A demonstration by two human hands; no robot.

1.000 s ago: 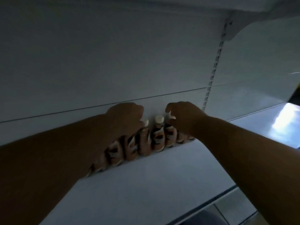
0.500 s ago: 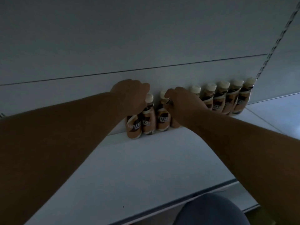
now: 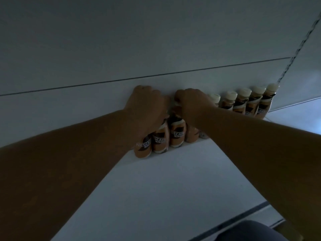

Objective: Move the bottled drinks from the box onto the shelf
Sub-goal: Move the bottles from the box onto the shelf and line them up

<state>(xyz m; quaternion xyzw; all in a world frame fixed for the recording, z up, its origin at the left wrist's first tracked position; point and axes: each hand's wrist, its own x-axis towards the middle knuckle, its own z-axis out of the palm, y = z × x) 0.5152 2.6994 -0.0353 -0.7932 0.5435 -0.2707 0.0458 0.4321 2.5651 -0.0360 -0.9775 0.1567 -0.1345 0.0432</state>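
Nescafé coffee bottles (image 3: 176, 133) stand in a row at the back of the white shelf (image 3: 156, 188). Left hand (image 3: 147, 105) and right hand (image 3: 192, 101) are both closed over bottle tops. Box unseen; remaining stock cannot be judged.

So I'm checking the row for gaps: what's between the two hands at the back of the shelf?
In the head view, one bottle stands between the left hand and right hand, its cap mostly hidden by the right hand's fingers.

Both hands (image 3: 147, 105) (image 3: 192, 103) grip bottles (image 3: 176, 134) standing on the shelf (image 3: 165, 188)
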